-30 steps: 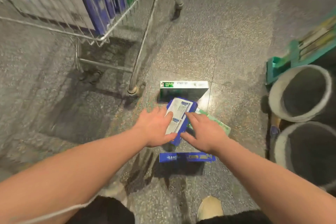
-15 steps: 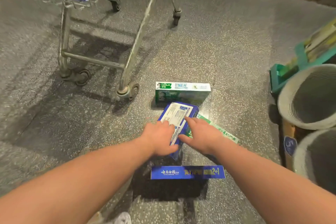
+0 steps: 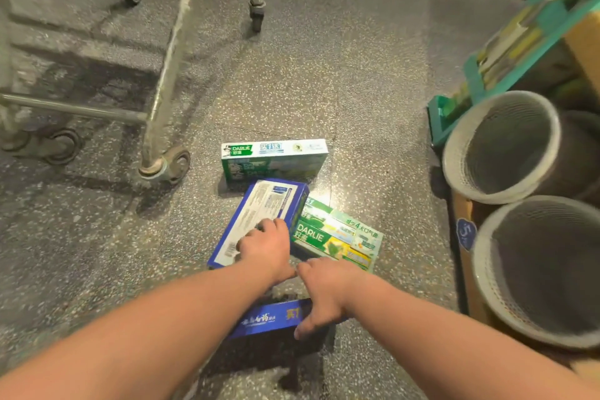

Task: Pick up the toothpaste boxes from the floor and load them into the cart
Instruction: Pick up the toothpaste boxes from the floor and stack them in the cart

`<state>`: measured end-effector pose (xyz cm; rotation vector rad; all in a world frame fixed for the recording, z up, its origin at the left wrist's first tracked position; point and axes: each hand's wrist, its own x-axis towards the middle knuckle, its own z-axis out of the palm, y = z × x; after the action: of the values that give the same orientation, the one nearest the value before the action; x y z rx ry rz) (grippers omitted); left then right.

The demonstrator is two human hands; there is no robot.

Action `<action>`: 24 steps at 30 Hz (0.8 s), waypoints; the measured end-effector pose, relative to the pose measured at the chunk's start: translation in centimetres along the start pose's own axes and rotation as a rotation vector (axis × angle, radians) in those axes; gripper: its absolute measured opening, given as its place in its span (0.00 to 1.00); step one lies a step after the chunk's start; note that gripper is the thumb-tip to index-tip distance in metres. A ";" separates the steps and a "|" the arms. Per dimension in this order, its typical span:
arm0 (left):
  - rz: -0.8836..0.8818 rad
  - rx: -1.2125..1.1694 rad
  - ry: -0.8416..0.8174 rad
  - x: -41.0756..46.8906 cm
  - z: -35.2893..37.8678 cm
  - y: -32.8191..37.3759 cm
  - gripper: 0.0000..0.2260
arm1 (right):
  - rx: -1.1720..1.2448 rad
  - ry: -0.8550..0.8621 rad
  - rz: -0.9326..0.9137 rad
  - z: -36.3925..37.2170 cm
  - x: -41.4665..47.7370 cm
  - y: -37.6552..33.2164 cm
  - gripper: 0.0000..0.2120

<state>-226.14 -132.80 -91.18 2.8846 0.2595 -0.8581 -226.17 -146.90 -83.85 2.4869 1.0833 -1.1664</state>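
Right hand (image 3: pixel 324 292) has dropped off the tilted blue box (image 3: pixel 259 221) onto the low blue box (image 3: pixel 272 318), fingers curling over it; left hand (image 3: pixel 266 247) stays flat on the tilted one. Four boxes remain on floor (image 3: pixel 357 75), cart (image 3: pixel 168 75) just beside.

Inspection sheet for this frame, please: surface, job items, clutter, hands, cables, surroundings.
Surface: speckled grey floor, lit patch beside the boxes.
Job's things: four toothpaste boxes on the floor: upright green box, blue-and-white box, flat green box, dark blue box.
Clutter: nothing seen.
Hands: left hand rests on the blue-and-white box; right hand is on the dark blue box, grip unclear.
Cables: nothing seen.
Surroundings: cart frame and wheels at left; two mesh baskets, a teal rack at right.
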 end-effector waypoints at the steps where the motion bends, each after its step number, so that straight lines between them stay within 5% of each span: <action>1: -0.005 -0.006 0.018 0.4 0.2 0.1 0.44 | -0.015 -0.020 0.000 0.4 0.1 0.3 0.49; 7: 0.007 0.016 0.065 0.6 0.1 -0.1 0.37 | -0.155 -0.064 0.017 1.7 -0.2 1.4 0.46; 13: -0.014 -0.092 0.109 -1.6 -1.3 -2.8 0.27 | -0.231 -0.039 -0.013 1.0 0.4 0.7 0.14; 24: -0.057 -0.208 0.127 -5.6 -3.5 -7.5 0.12 | -0.183 0.196 -0.022 -1.1 4.2 -1.3 0.04</action>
<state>-230.36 -125.60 -85.69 2.7512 0.4184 -0.6165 -224.62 -143.28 -85.99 2.4892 1.2099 -0.8012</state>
